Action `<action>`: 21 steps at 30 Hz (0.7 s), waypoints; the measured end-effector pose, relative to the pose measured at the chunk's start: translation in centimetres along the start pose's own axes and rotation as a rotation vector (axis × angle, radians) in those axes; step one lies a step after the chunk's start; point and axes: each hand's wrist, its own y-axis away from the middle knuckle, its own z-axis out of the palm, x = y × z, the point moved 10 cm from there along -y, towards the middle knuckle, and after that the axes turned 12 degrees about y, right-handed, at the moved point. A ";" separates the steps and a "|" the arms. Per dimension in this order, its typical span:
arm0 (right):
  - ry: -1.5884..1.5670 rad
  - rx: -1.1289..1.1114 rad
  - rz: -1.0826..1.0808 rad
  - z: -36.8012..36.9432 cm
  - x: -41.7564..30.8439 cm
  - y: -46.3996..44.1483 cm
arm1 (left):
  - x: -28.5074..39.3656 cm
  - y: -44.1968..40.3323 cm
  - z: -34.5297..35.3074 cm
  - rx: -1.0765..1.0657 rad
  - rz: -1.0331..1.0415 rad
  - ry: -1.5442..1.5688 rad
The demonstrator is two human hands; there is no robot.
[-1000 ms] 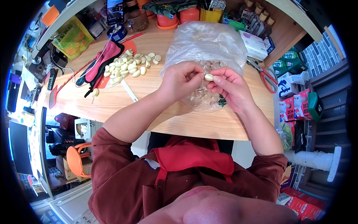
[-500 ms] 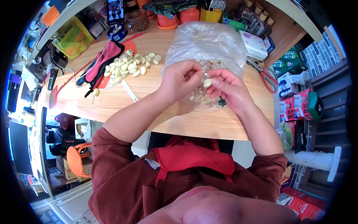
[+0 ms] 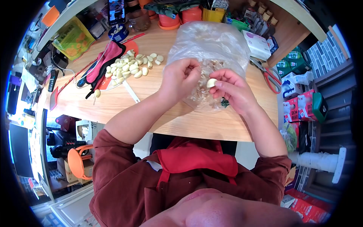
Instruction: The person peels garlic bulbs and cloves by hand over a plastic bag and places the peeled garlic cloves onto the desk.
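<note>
My right hand (image 3: pixel 232 89) pinches a pale garlic clove (image 3: pixel 211 83) between thumb and fingers. Left of it, my left hand (image 3: pixel 182 77) is closed, its fingertips curled together; whether a scrap of skin is in them I cannot make out. Both hands are over a clear plastic bag (image 3: pixel 204 39) on the wooden table, where papery garlic skins (image 3: pixel 211 68) lie. A heap of peeled garlic cloves (image 3: pixel 126 68) rests on the table to the left, partly on a red and white sheet.
Red-handled scissors (image 3: pixel 270 77) lie at the table's right. A pink and black cloth item (image 3: pixel 106 62) lies beside the cloves, and a white strip (image 3: pixel 131 92) nearer me. A phone (image 3: pixel 117 13) stands at the back beside a blue round tin (image 3: pixel 119 34).
My left hand has drawn a little left and away from the garlic clove, widening the space between my hands. The clove has turned slightly in my right hand.
</note>
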 end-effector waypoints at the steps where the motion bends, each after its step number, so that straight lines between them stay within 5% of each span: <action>1: 0.014 0.005 -0.015 -0.1 -0.1 0.0 | -0.3 0.0 0.0 0.008 -0.014 -0.004; 14: 0.027 0.053 -0.187 -0.6 -1.4 0.0 | -0.6 -0.1 0.3 -0.036 -0.149 -0.122; 17: 0.034 0.060 -0.198 -0.7 -1.6 0.0 | -0.2 -0.1 0.6 -0.021 0.025 -0.024; 21: 0.009 0.084 -0.162 -1.0 -1.6 0.1 | -0.2 0.1 0.9 -0.075 -0.044 -0.058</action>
